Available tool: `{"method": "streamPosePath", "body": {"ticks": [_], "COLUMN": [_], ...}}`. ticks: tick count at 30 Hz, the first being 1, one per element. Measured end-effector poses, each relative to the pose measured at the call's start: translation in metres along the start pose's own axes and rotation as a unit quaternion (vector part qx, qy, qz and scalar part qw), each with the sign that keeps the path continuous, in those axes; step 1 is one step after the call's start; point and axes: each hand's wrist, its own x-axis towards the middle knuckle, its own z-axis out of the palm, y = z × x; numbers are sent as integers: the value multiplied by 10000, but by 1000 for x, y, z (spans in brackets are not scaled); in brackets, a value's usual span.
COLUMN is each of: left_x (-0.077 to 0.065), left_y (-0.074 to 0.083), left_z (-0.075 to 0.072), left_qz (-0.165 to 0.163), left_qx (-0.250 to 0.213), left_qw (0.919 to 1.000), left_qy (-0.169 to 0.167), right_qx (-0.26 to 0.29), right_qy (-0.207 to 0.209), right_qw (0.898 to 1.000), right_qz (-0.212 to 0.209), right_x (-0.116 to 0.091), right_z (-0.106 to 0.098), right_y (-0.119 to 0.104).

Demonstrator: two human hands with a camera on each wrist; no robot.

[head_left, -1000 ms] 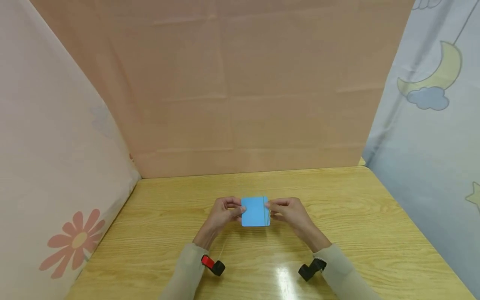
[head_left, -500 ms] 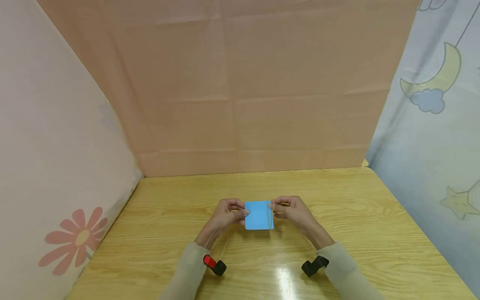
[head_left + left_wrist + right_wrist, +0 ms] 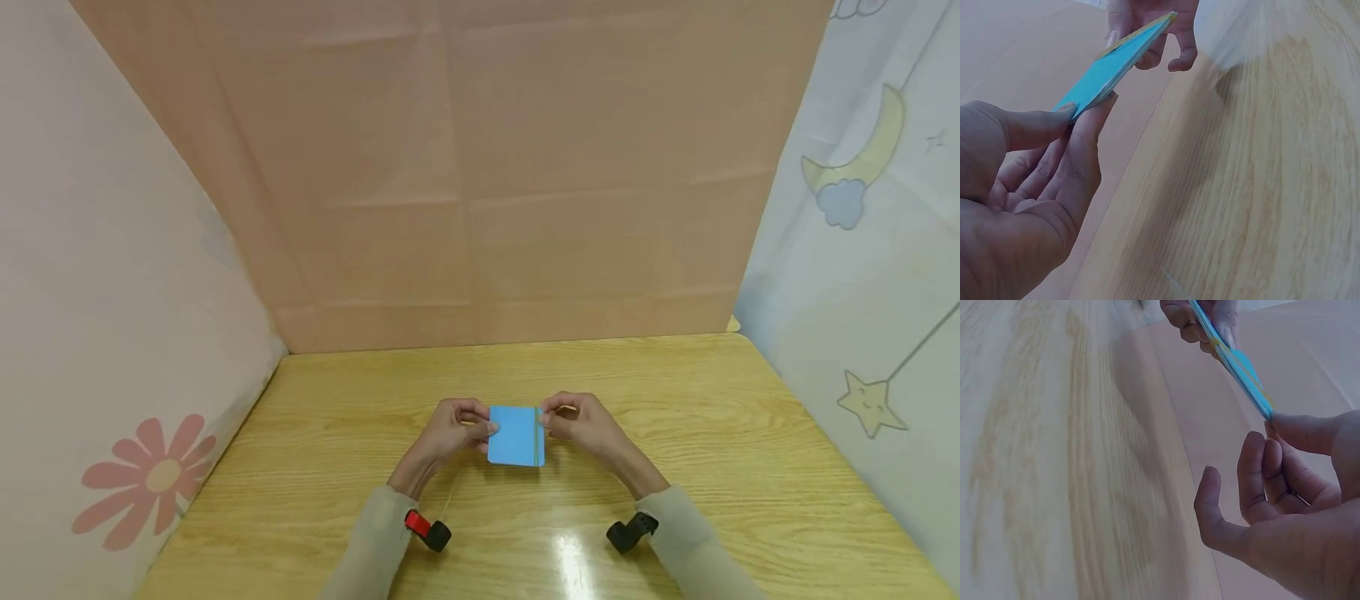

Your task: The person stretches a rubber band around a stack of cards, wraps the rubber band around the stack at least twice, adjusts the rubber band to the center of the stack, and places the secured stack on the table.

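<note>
A thin stack of square blue cards (image 3: 513, 436) is held up over the table, its layered edges showing in the right wrist view. A yellowish rubber band (image 3: 536, 437) runs round it near the right side, both strands almost parallel in the head view. My left hand (image 3: 452, 429) pinches the left edge, thumb on the blue face and fingers beneath. At the right edge, beside the band, my right hand (image 3: 585, 423) pinches the stack with thumb and a finger. Its other fingers are spread loosely below in the right wrist view.
The wood-grain table (image 3: 360, 392) reaches back to a tan cloth wall (image 3: 465, 208). Patterned cloth hangs on the left (image 3: 135, 292) and right (image 3: 847, 292). Each wrist carries a strapped black camera, such as the left camera (image 3: 437, 536).
The band's strands, slanted and apart earlier, now lie straighter and closer together near the right edge. Both hands and the stack have shifted only slightly in the view.
</note>
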Motion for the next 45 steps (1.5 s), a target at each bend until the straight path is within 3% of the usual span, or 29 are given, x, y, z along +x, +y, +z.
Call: {"method": "streamPosePath", "body": {"ticks": [11,25,34,45], "left_x": [0,0,0,5], "left_y": [-6,-12,-14,-15], "left_z": [4,4,6,8], "left_qz": [-29,-244,-215,-350], "left_qx": [55,-14,50,65], "left_qw": [9997,9990,9993,9984], "left_qy": [222,368,289,433], "right_qx": [-81,-235,-418,-601], "right_qy": [-333,-590,-994,-1307], "right_qw": [9994,9973,9923,9869], "right_qz": [-44,369,607,733], "right_x": [2,13,24,35], "right_z": [-11,-20,-30,-40], "right_y": [0,-11,-17,-18]}}
